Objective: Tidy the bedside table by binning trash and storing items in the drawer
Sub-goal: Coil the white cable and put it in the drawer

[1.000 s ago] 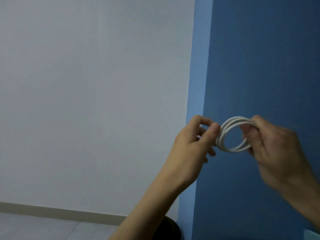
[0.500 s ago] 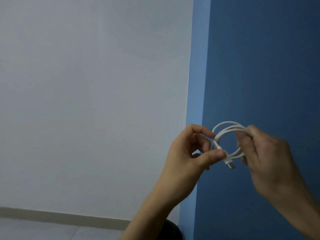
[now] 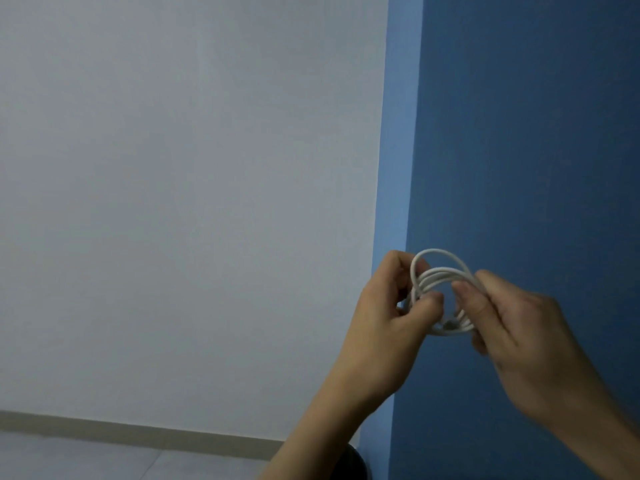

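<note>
- Right between the two hands: the cable (image 3: 441,273), wound into a small white coil and held up in the air, nowhere near any surface.
- The left hand (image 3: 388,327) pinches the coil's left side, thumb in front and fingers curled behind it.
- The right hand (image 3: 519,337) pinches the right side the same way, thumb tip poking into the ring's opening.
- The coil stands roughly upright with its open face toward the camera, so it spans straight across from one grip to the other. Neither hand is nearer.
- One loop rides higher than the rest and looks loose. My guess is that one needs taming before the bundle will stay put in a drawer.
- Can't spot the plug ends; they're buried somewhere near the bottom strands.
- Behind it all is the blue wall (image 3: 536,133), meeting the white wall (image 3: 173,202) just left of the hands.
- No table, drawer or bin in view. There's a dark round thing (image 3: 351,462) at the bottom edge, no idea what it is.
</note>
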`<state>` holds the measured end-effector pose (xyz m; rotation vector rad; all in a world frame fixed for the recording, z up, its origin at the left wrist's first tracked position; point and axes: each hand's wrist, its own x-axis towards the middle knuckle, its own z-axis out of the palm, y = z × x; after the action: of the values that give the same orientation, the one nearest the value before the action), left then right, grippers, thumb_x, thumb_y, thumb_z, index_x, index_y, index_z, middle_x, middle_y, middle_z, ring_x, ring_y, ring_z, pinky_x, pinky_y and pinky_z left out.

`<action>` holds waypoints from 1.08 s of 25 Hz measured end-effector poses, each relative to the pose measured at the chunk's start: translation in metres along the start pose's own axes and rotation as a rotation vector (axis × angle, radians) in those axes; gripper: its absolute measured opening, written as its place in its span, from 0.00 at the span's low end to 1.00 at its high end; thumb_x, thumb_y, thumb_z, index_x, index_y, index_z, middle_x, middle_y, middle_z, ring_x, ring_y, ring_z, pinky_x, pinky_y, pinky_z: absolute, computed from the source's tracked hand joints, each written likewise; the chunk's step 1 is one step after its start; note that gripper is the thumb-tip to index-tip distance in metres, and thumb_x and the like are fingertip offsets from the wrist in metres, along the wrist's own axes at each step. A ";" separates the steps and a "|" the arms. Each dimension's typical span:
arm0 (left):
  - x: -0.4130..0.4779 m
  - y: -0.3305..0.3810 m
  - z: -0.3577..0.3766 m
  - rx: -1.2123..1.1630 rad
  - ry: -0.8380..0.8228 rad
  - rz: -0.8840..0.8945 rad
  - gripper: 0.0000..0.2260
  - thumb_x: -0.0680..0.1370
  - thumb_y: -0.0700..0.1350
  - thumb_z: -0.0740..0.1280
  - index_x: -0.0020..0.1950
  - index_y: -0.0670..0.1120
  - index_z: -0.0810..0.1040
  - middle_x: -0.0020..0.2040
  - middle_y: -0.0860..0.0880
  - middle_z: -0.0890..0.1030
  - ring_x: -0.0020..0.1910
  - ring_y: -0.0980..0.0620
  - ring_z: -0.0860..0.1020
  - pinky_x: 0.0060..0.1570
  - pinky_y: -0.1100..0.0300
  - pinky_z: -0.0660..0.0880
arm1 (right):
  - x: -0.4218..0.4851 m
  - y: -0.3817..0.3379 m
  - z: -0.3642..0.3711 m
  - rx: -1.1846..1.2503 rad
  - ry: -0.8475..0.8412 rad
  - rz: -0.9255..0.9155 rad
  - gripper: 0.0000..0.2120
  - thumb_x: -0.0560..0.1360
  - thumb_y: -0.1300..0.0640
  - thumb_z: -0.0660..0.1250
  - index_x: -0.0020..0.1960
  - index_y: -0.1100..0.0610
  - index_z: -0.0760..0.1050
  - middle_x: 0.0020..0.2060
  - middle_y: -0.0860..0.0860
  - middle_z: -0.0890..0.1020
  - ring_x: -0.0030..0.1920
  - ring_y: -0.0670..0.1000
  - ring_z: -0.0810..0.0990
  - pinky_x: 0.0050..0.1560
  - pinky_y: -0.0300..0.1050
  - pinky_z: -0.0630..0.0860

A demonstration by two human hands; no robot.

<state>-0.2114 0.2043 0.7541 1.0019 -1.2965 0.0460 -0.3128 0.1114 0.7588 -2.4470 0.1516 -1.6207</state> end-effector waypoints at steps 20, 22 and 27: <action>-0.001 -0.005 0.000 -0.096 0.017 -0.041 0.04 0.80 0.42 0.60 0.46 0.46 0.70 0.35 0.46 0.70 0.30 0.56 0.68 0.27 0.66 0.66 | -0.001 -0.003 -0.007 0.572 -0.308 0.218 0.26 0.67 0.38 0.64 0.38 0.63 0.71 0.20 0.48 0.67 0.20 0.43 0.61 0.20 0.33 0.61; -0.003 -0.005 0.002 -0.111 0.041 -0.070 0.04 0.81 0.42 0.59 0.46 0.45 0.69 0.33 0.44 0.69 0.27 0.54 0.67 0.24 0.62 0.67 | 0.000 -0.006 -0.008 0.616 -0.363 0.266 0.18 0.70 0.45 0.65 0.37 0.62 0.72 0.18 0.48 0.67 0.18 0.43 0.60 0.19 0.33 0.59; -0.007 0.001 0.001 -0.225 -0.083 -0.083 0.02 0.77 0.37 0.63 0.48 0.41 0.70 0.35 0.42 0.72 0.28 0.54 0.73 0.25 0.62 0.73 | -0.004 0.003 -0.002 0.533 -0.210 0.320 0.10 0.75 0.60 0.62 0.36 0.55 0.76 0.18 0.51 0.65 0.19 0.44 0.60 0.19 0.33 0.58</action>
<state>-0.2148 0.2080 0.7489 0.8705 -1.3028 -0.2027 -0.3160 0.1094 0.7556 -2.0353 0.0630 -1.0898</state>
